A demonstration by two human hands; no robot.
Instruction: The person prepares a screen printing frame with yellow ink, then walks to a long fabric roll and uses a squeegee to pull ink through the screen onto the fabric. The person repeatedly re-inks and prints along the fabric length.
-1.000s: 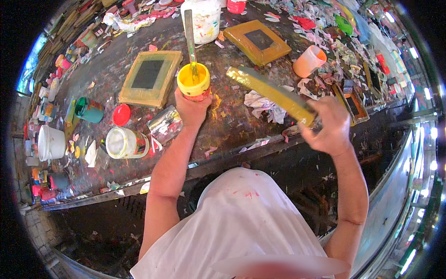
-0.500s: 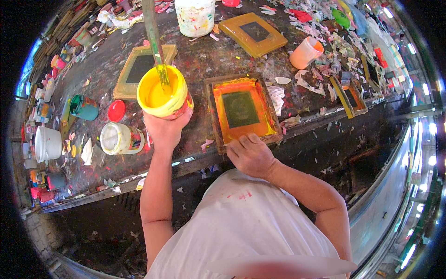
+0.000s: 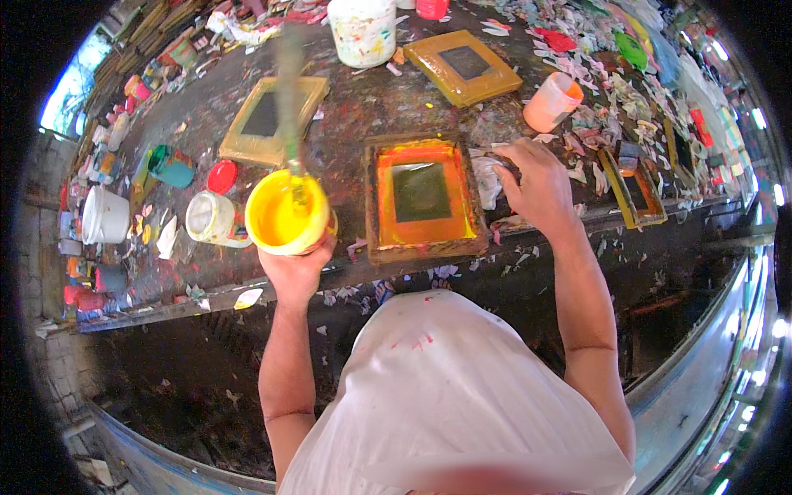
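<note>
Left hand [image 3: 295, 272] grips the yellow paint cup [image 3: 285, 214] from below, stir stick [image 3: 290, 99] standing in it; right hand [image 3: 536, 183], fingers spread, rests on paper scraps [image 3: 488, 177] just beside the orange-stained screen frame [image 3: 422, 196] at the table's [image 3: 346, 124] near edge.

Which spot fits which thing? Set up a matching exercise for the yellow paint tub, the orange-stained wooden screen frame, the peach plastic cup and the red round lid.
Things:
1. yellow paint tub
2. orange-stained wooden screen frame
3. peach plastic cup
4. red round lid

Places:
A. beside the teal pot
B. flat at the table's near edge
C. held in the left hand
D. beyond the right hand

Pairs: 1-C, 2-B, 3-D, 4-A
</note>
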